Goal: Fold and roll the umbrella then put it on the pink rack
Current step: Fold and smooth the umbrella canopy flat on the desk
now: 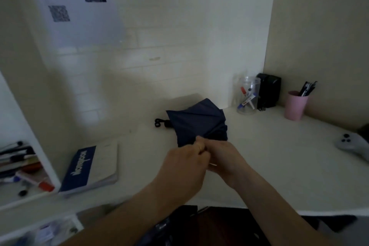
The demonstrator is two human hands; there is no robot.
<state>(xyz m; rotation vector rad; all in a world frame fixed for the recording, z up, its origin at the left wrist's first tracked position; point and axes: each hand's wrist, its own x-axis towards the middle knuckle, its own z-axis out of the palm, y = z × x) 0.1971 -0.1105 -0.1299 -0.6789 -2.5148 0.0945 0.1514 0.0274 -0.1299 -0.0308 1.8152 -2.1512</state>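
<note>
A dark navy collapsed umbrella (197, 122) lies on the white desk (279, 156), its loose fabric bunched, with a black handle and wrist strap (160, 123) sticking out to the left. My left hand (185, 164) and my right hand (225, 158) meet at the near edge of the fabric. Both have curled fingers that pinch the cloth there. What lies between the two hands is hidden. No pink rack is visible; only a pink cup is in view.
A blue and white notebook (89, 168) lies at the left. A clear jar of markers (248, 96), a black box (268, 90) and a pink cup of pens (295, 105) stand at the back right. A grey controller (351, 144) rests at the right edge. White shelves with stationery (22, 168) stand at the far left.
</note>
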